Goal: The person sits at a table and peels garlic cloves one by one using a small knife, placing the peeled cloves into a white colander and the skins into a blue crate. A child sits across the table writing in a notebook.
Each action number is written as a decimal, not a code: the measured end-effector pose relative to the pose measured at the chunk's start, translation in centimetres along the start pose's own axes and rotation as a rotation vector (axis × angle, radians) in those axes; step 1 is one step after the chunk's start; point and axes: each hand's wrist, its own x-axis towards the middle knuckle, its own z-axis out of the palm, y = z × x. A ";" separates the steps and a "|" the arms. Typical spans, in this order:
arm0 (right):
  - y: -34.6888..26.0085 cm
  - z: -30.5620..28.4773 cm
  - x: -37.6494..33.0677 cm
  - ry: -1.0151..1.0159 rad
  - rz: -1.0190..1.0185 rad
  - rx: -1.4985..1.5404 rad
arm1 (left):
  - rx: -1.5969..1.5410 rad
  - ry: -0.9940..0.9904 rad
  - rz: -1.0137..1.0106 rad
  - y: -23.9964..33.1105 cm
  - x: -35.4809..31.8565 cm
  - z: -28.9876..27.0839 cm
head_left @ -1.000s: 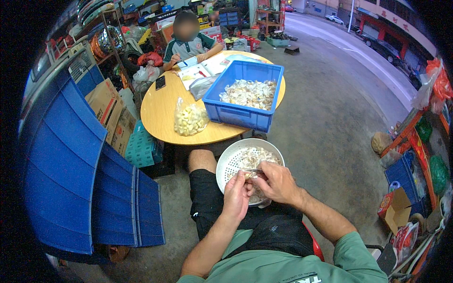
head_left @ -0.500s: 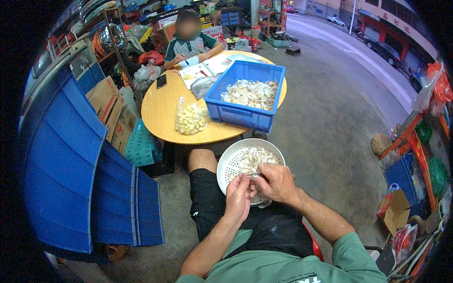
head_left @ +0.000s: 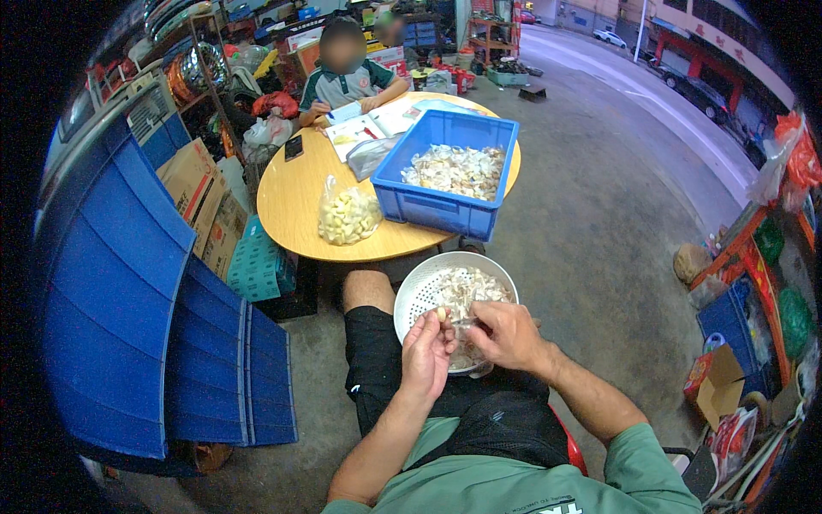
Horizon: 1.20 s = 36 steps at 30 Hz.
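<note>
Head view: both hands over colander (head_left: 419,295); left hand (head_left: 426,353) pinches garlic clove (head_left: 443,314), right hand (head_left: 507,336) clenched, contents unclear.

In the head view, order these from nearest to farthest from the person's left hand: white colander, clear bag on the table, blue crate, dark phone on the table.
From the left hand:
1. White colander, on the lap, right under the hand.
2. Clear bag, near table edge, left.
3. Blue crate, on the table, ahead; close to the bag's rank.
4. Dark phone, far left of the table.
</note>
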 end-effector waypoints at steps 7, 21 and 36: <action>-0.1 0.4 0.4 0.106 0.076 0.033 | 0.111 -0.039 0.056 -0.6 0.1 -0.2; -0.8 0.7 0.5 0.043 0.186 0.116 | 0.757 -0.002 0.466 -0.9 0.0 0.2; -0.3 -0.1 0.8 0.082 0.177 -0.005 | 0.254 -0.059 0.097 -0.6 0.4 0.3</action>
